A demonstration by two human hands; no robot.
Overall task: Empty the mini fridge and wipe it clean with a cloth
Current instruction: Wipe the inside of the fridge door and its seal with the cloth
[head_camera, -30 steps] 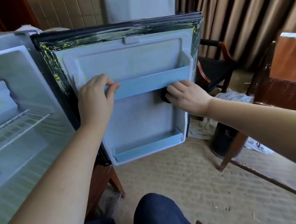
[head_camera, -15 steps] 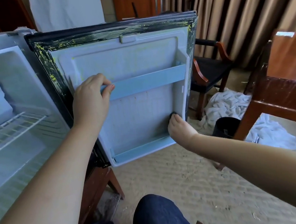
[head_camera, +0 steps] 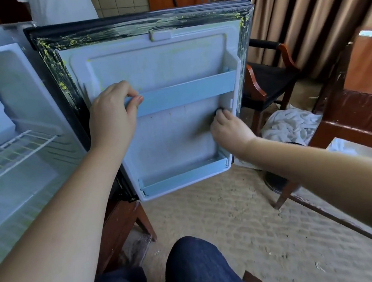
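Observation:
The mini fridge stands open at the left, its pale interior holding only a white wire shelf. Its door swings out toward me, with a black gasket speckled yellow. My left hand grips the left end of the blue door rail. My right hand presses a dark cloth, mostly hidden under the fingers, against the door's inner right side just below the rail.
A wooden stand carries the fridge. A dark-seated wooden chair stands behind the door. White towels lie on the carpet by a black bin. A wooden table is at right. My knee is below.
My right hand with the dark cloth went from the rail's underside down to the door's lower right edge, then back up to just under the rail. My left hand kept its grip.

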